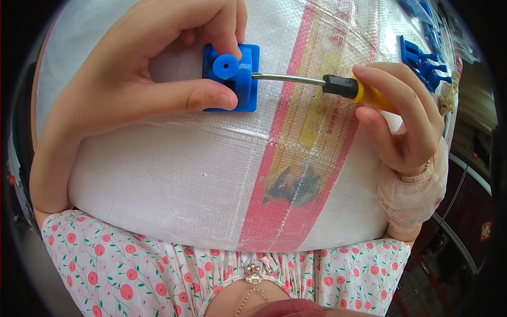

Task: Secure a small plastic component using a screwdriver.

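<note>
A blue plastic part (244, 79) with a square base plate and a round knob on top sits on the white woven sheet. My left hand (158, 68) is closed around it, thumb on the near side and fingers on the far side. From the right, my right hand (404, 108) grips a screwdriver (338, 85) by its yellow and black handle. The screwdriver's metal shaft lies almost level, its tip touching the right side of the blue part. Whether the tip sits in a screw cannot be made out.
The white woven plastic sheet (158, 174) with a printed pink and yellow band covers the work surface. At the far right lie more blue plastic parts (424, 64) with several prongs, near clear plastic bags (430, 16). Dark cabinets (465, 195) stand beyond the right edge.
</note>
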Available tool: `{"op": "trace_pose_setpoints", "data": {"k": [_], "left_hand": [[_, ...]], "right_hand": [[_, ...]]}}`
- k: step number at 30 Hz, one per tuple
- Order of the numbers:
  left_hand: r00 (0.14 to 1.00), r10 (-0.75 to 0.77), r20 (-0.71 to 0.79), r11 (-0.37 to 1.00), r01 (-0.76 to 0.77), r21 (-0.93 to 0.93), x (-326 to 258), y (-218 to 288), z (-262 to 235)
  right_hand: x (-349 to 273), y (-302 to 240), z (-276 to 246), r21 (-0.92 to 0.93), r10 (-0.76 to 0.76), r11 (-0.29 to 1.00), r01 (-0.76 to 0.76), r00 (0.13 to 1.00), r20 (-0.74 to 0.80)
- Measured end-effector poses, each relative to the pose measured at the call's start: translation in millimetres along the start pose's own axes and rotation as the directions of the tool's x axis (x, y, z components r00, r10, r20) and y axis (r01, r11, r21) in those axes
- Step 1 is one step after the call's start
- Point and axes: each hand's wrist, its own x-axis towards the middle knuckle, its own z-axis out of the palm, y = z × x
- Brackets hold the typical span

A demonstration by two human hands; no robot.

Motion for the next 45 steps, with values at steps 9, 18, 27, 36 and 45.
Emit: {"op": "trace_pose_setpoints", "data": {"k": [9,18,27,36,45], "left_hand": [[0.999,-0.046,0.001,0.999,0.046,0.009,-2,5,-3],[0.999,-0.040,0.004,0.999,0.040,0.016,1,3,-2],[0.999,-0.034,-0.022,0.999,0.034,-0.015,4,16,-3],[0.999,-0.038,0.020,0.999,0.039,-0.034,0,3,-5],[0.999,-0.031,0.024,0.997,0.033,-0.071,-1,-2,-4]], "right_hand": [[-3,6,4,0.039,-0.069,0.997,0.072,0.994,-0.083],[-5,7,2,0.020,-0.068,0.997,0.069,0.995,-0.072],[-3,13,1,-0.001,-0.133,0.991,0.133,0.989,-0.060],[-3,-9,1,-0.205,-0.127,0.973,0.107,0.988,-0.086],[-2,-2,4,-0.029,-0.097,0.995,0.095,0.991,-0.092]]}}
